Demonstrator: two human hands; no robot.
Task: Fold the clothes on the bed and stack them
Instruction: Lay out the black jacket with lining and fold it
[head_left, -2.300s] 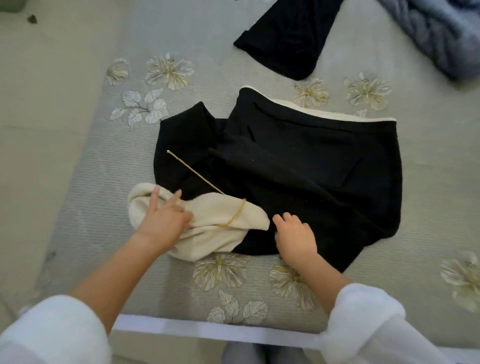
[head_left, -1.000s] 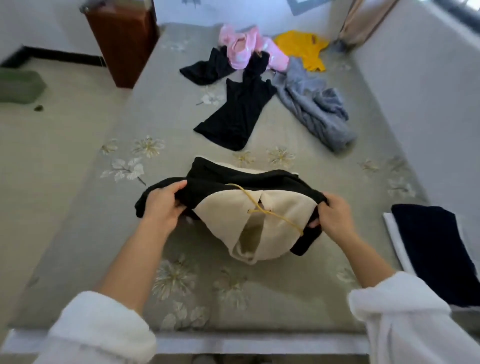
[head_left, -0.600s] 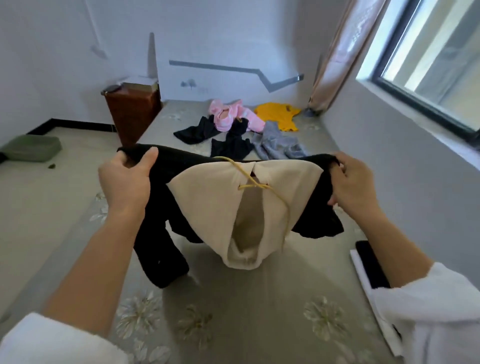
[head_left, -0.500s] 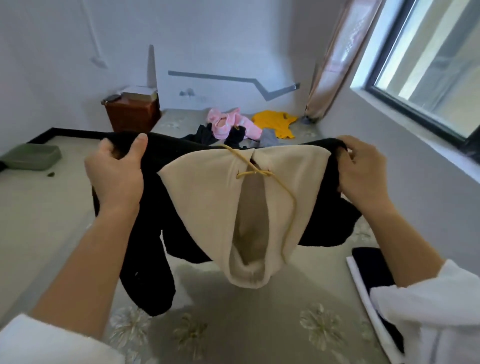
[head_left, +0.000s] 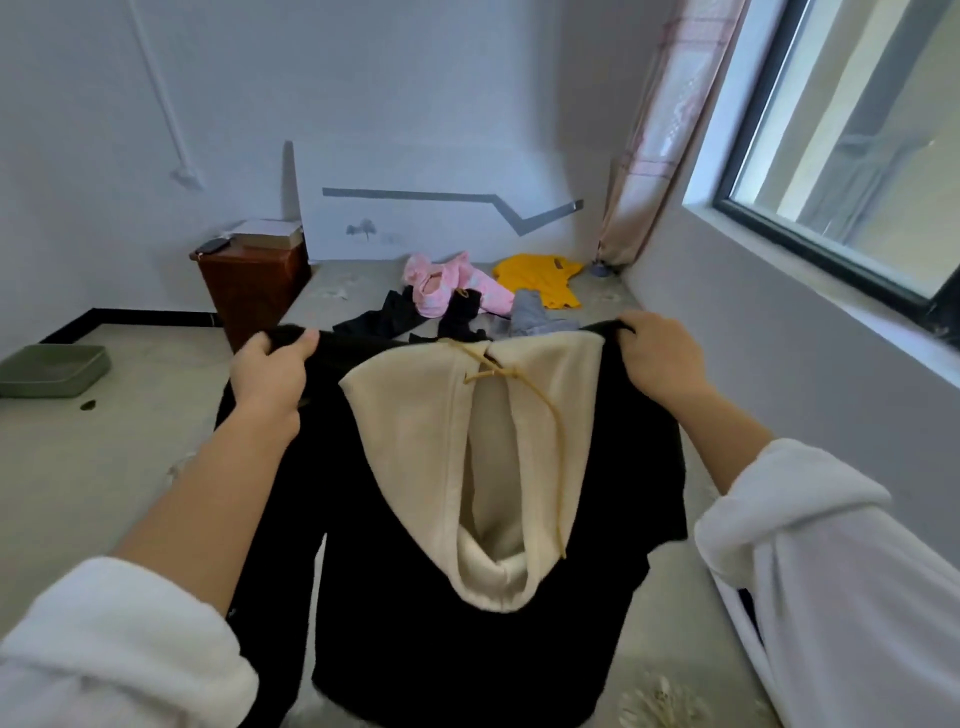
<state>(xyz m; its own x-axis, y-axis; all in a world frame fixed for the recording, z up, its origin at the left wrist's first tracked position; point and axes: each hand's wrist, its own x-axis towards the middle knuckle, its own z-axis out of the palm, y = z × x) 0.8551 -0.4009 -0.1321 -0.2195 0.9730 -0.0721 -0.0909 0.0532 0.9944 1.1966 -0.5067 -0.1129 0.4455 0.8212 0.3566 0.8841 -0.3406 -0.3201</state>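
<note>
A black hoodie (head_left: 415, 613) with a cream hood (head_left: 415, 441) and a tan drawstring hangs in the air in front of me, above the bed (head_left: 358, 280). My left hand (head_left: 270, 371) grips its left shoulder. At the other shoulder my right hand (head_left: 657, 358) holds the fabric in the same way. The hood droops down over the black body, which hides most of the near bed. Unfolded clothes lie at the far end: a pink garment (head_left: 447, 283), a yellow shirt (head_left: 540, 275), black pieces (head_left: 384, 319) and a grey one (head_left: 535, 314).
A brown bedside cabinet (head_left: 249, 286) stands left of the bed's far end. On the floor at the left sits a green tray (head_left: 52, 369). A wall with a window (head_left: 852, 140) and a curtain (head_left: 660, 135) runs along the right.
Both hands have lifted the hoodie off the bed by its shoulders, and it has unfurled to hang full length. My view has tilted up toward the far wall.
</note>
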